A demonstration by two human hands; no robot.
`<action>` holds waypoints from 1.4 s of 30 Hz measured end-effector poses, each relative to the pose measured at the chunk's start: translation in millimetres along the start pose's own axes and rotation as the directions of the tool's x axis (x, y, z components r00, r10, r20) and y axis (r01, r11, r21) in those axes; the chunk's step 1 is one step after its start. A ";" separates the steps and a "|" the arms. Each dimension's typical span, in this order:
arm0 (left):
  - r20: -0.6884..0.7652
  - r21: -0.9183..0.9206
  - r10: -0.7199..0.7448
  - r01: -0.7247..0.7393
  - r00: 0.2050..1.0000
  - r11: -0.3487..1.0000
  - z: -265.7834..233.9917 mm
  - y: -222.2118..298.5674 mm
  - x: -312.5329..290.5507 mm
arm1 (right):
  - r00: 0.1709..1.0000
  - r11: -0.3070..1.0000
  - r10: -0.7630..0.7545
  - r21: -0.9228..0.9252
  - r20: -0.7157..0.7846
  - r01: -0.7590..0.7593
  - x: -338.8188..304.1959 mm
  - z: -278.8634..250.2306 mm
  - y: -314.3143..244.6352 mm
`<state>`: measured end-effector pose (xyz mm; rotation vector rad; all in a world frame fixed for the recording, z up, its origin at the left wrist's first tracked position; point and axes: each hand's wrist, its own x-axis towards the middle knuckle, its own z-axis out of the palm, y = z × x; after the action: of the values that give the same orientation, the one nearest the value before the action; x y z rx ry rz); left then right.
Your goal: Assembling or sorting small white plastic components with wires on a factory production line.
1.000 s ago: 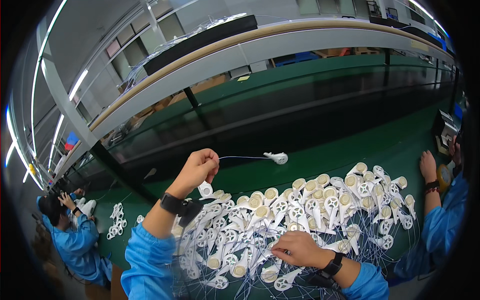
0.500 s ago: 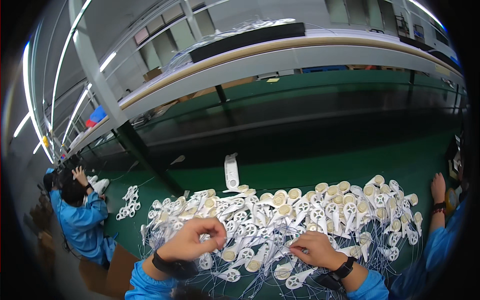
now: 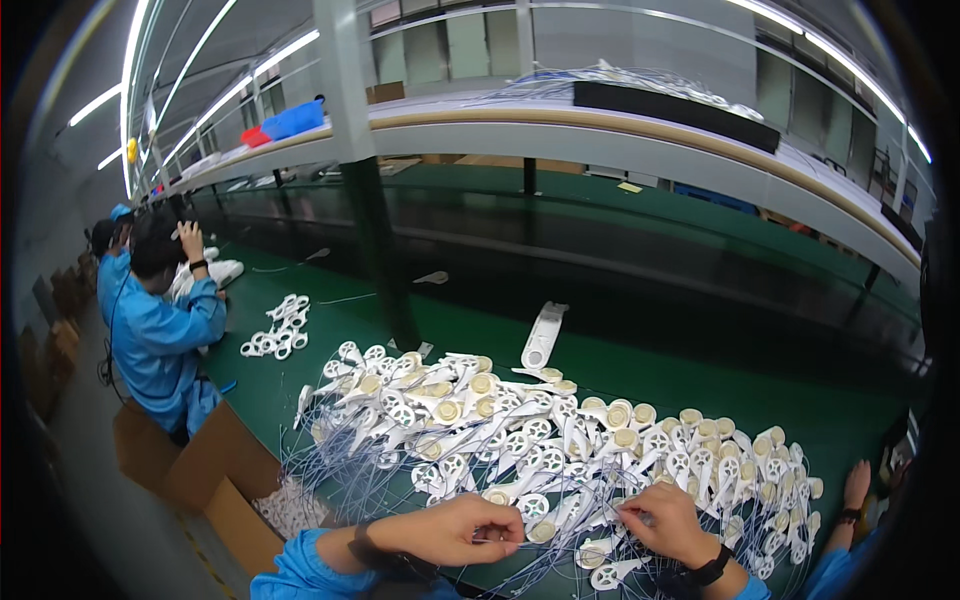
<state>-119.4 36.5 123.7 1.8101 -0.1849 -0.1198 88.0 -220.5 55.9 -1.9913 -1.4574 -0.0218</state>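
Just brought bare, blue-sleeved left hand down from above the heap to six o'clock, near bare right hand at five; so probably working close in with both. Holding left fingers curled nearly together, can't tell on what. Pinching thin bluish cords with right fingers, apparently, wrist low. Find heap of white plastic ring-ended parts spread eight to four o'clock on green desk.

The left hand, fingers curled, and the right hand, fingertips bunched, are at the near side of white parts heaped with tangled wires on a green bench. Just beyond lies a longer white piece; at left, a co-worker in blue is near an open carton.
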 end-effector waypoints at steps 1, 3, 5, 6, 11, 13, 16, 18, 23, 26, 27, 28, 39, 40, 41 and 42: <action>0.029 0.018 0.007 -0.008 1.000 1.000 2.3 -2.9 -1.9 | 1.000 0.998 -0.022 -0.052 0.019 0.023 4.2 -4.4 0.1; 0.068 0.073 0.032 -0.037 0.997 0.997 7.8 -12.6 -5.4 | 0.999 0.996 -0.032 -0.080 0.040 0.035 23.0 -9.9 -2.5; 0.075 0.051 0.015 -0.019 0.997 0.999 14.7 -21.0 -9.5 | 0.996 0.995 -0.009 -0.096 0.087 0.017 45.9 -12.9 1.6; 0.078 0.046 -0.012 0.008 0.997 0.999 17.7 -26.4 -12.8 | 0.996 0.994 -0.003 -0.104 0.092 0.012 61.0 -10.0 4.1; -0.087 0.217 0.076 -0.055 0.993 0.975 34.0 -21.0 -22.7 | 0.961 0.972 0.214 -0.134 0.178 -0.191 134.7 14.4 32.8; -0.120 0.284 0.153 -0.114 0.981 0.952 41.5 -32.3 -25.8 | 0.905 0.934 0.355 -0.134 0.236 -0.331 164.2 26.0 47.6; -0.158 0.352 0.194 -0.128 0.968 0.927 48.7 -40.7 -34.2 | 0.875 0.890 0.453 -0.043 0.170 -0.453 203.4 51.5 71.5; -0.116 0.491 0.252 -0.165 0.961 0.855 47.5 -39.5 -41.4 | 0.863 0.868 0.496 -0.054 0.097 -0.494 226.0 69.4 84.5; -0.276 0.513 0.309 -0.132 0.910 0.848 39.1 -42.2 -58.2 | 0.711 0.712 0.702 0.008 -0.025 -0.702 263.5 110.9 115.3; -0.367 0.485 0.296 -0.090 0.882 0.870 35.9 -40.6 -62.7 | 0.692 0.683 0.722 0.132 0.029 -0.718 275.3 148.7 163.0; -0.367 0.466 0.282 -0.087 0.887 0.880 35.7 -38.1 -62.8 | 0.731 0.725 0.682 0.132 -0.008 -0.676 273.0 153.5 175.0; -0.366 0.447 0.268 -0.084 0.891 0.891 34.8 -37.0 -61.3 | 0.768 0.764 0.640 0.127 -0.022 -0.633 268.0 156.7 188.3; -0.330 0.432 0.164 -0.006 0.930 0.902 4.5 -60.4 -38.6 | 0.784 0.556 0.609 0.642 0.118 -0.528 217.7 44.1 103.8; -0.331 0.427 0.161 -0.005 0.930 0.904 -2.1 -55.0 -37.3 | 0.806 0.537 0.580 0.688 0.119 -0.489 204.7 35.1 89.2; -0.301 0.431 0.095 0.047 0.949 0.901 -12.0 -51.2 -32.3 | 0.818 0.531 0.562 0.704 0.124 -0.472 190.5 23.3 77.8; -0.271 0.440 0.022 0.103 0.962 0.892 -22.9 -47.5 -26.8 | 0.831 0.521 0.540 0.723 0.131 -0.453 175.3 14.6 66.9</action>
<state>-138.6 74.7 82.8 2.2736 0.0261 0.1562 206.3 -75.9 78.3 -1.5844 -0.5809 0.6128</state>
